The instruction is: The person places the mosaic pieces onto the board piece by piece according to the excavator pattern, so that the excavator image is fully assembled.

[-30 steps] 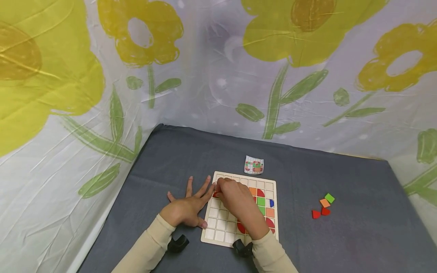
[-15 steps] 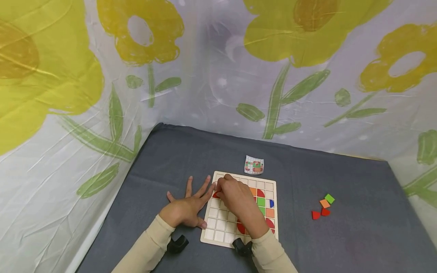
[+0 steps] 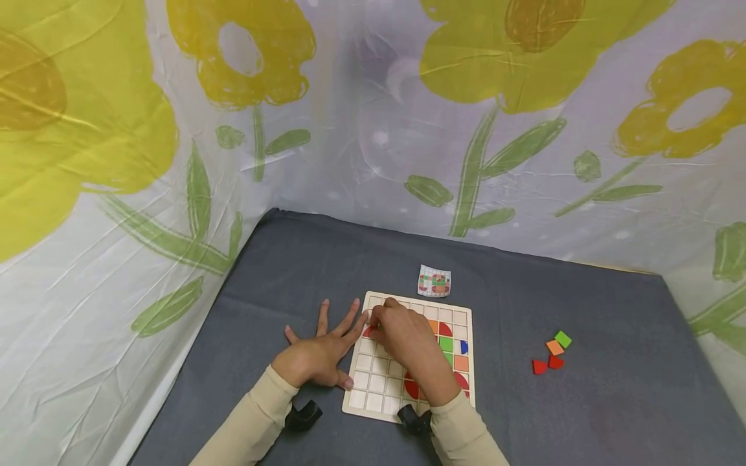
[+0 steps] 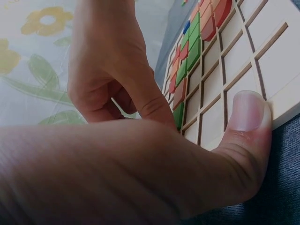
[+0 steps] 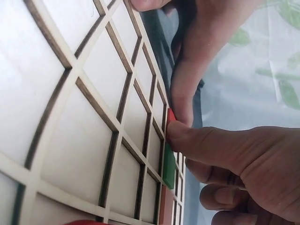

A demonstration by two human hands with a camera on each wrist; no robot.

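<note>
In the head view a wooden grid board (image 3: 376,384) lies on the dark cloth, partly filled with red, green, orange and blue tiles. My left hand (image 3: 315,357) rests at its left side, fingers spread, with the thumb on the board's edge. Over the board's upper left, my right hand (image 3: 404,333) has its fingers curled down at a red tile (image 3: 367,332). The right wrist view shows the thumb against that red tile, beside a green tile (image 5: 168,166). The right index fingertip is hidden there. My right hand and forearm cover part of the board's middle.
A small printed pattern card (image 3: 434,282) lies behind the board. To the right are loose tiles: a green one (image 3: 563,339), an orange one (image 3: 555,347) and two red ones (image 3: 539,367). A flower-printed curtain (image 3: 361,129) borders the cloth-covered table (image 3: 495,285).
My right hand stays at the red tile, its fingers shifting only slightly. The left hand, board and loose tiles hold their places.
</note>
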